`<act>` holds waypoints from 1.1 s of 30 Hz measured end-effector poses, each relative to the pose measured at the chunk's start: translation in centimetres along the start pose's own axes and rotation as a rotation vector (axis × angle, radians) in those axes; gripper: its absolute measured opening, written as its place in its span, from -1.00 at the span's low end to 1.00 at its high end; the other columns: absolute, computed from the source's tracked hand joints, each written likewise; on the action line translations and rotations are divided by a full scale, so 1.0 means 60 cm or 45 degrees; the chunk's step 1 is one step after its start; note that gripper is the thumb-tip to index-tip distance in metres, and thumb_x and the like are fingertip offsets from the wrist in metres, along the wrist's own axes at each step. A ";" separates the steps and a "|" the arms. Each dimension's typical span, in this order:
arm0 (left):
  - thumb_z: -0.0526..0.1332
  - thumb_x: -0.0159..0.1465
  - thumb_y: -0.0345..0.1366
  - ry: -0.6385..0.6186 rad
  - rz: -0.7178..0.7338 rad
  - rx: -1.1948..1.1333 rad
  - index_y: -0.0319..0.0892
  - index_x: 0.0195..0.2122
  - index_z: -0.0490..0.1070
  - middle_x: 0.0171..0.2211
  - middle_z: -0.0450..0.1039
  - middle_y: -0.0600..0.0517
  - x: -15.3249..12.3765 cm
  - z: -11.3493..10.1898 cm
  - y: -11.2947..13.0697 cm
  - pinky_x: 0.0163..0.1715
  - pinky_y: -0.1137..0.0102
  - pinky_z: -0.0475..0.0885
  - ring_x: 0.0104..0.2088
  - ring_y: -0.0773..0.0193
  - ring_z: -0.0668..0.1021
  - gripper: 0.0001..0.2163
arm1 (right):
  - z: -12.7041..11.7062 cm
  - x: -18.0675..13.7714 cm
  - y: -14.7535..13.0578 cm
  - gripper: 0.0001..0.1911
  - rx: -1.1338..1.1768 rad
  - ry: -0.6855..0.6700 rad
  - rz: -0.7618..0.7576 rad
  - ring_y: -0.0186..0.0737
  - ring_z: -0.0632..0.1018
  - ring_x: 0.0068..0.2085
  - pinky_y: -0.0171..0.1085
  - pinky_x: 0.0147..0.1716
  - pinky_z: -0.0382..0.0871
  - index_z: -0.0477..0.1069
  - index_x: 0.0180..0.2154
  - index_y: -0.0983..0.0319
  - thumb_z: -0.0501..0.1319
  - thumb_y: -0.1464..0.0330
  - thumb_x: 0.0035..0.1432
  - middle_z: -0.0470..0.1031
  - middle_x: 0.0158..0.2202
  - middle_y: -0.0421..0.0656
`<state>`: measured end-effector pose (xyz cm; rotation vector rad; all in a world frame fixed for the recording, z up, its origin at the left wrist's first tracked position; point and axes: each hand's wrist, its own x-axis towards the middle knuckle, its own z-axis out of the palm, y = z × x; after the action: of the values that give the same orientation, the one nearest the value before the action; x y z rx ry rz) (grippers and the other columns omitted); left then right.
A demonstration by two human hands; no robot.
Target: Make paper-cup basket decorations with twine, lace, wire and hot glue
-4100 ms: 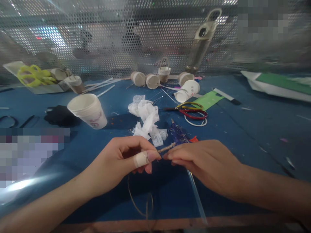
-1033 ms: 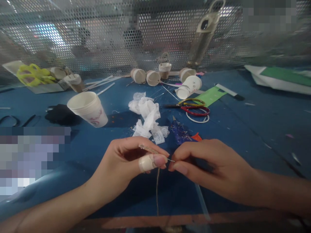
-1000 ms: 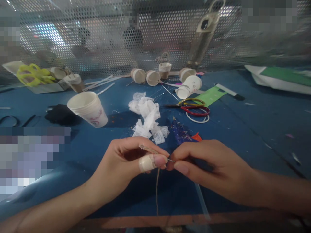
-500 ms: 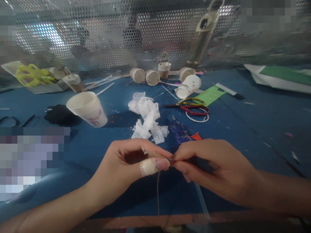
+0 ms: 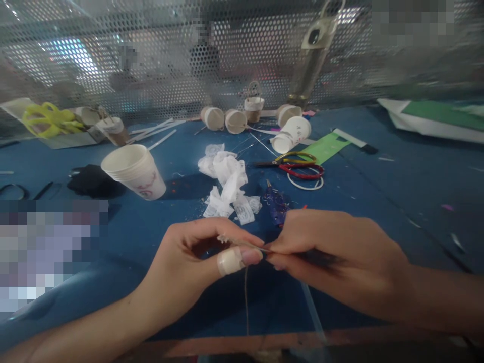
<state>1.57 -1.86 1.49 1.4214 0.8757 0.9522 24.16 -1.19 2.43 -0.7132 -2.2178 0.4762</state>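
**Left hand [image 5: 185, 272] and right hand [image 5: 351, 252] pinch a short twine cord [image 5: 232, 241] over the blue bench [image 5: 401, 191]**

At the far left, a yellow looped object [image 5: 49, 120] rests in a pale open box [image 5: 75, 139], with a black bundle [image 5: 94, 180] lying nearer the person. Next comes a stack of white paper cups [image 5: 132, 171], mouth upward and slightly tilted.

The left hand follows, a bandage [image 5: 229, 261] around its thumb. Its grip is closed, thumb and index finger clamping the twine cord, whose frayed end sticks out to the left. Behind it lies a heap of white lace [image 5: 229, 171]; farther back, 4 small brown-wrapped cups [image 5: 235, 122] line up, 1 of them upright with a looped handle. A thin strand [image 5: 246, 302] hangs below the fingers.

To the right, a blue glue gun [image 5: 276, 204] lies near scissors [image 5: 300, 171] with 1 yellow and 1 red handle, a green strip [image 5: 325, 147] just behind them. The right hand's grip is also closed, its fingertips pinching the cord's other end, close against the left fingertips. At the far right sits a green-and-white object [image 5: 438, 118], its shape unclear.
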 end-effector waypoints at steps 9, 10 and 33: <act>0.40 0.27 -0.37 0.051 0.105 0.053 0.04 -0.33 0.67 -0.34 0.64 0.23 0.003 0.003 0.002 -0.45 0.76 0.43 -0.45 0.56 0.55 -0.88 | 0.002 0.002 0.004 -0.86 0.118 -0.116 0.143 -0.50 0.42 -0.55 -0.49 -0.55 0.23 0.52 -0.26 0.24 0.21 0.37 0.36 0.51 -0.52 -0.33; 0.39 0.28 -0.37 0.051 0.107 0.043 0.04 -0.33 0.67 -0.34 0.64 0.22 0.003 0.002 0.002 -0.45 0.76 0.44 -0.45 0.56 0.54 -0.88 | 0.002 0.001 0.005 -0.83 0.131 -0.137 0.147 -0.49 0.42 -0.55 -0.48 -0.55 0.24 0.52 -0.27 0.23 0.19 0.36 0.37 0.51 -0.52 -0.33; 0.44 0.21 -0.38 0.097 0.154 0.185 0.07 -0.31 0.69 -0.38 0.64 0.18 0.000 0.009 0.005 -0.36 0.71 0.47 -0.36 0.48 0.59 -0.87 | 0.003 -0.001 0.000 -0.89 -0.004 -0.006 0.110 -0.49 0.39 -0.58 -0.45 -0.58 0.19 0.49 -0.35 0.23 0.27 0.43 0.28 0.51 -0.52 -0.32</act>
<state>2.09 -2.07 1.77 1.5854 0.9395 1.0566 24.06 -1.24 2.24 -0.8132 -2.1992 0.5180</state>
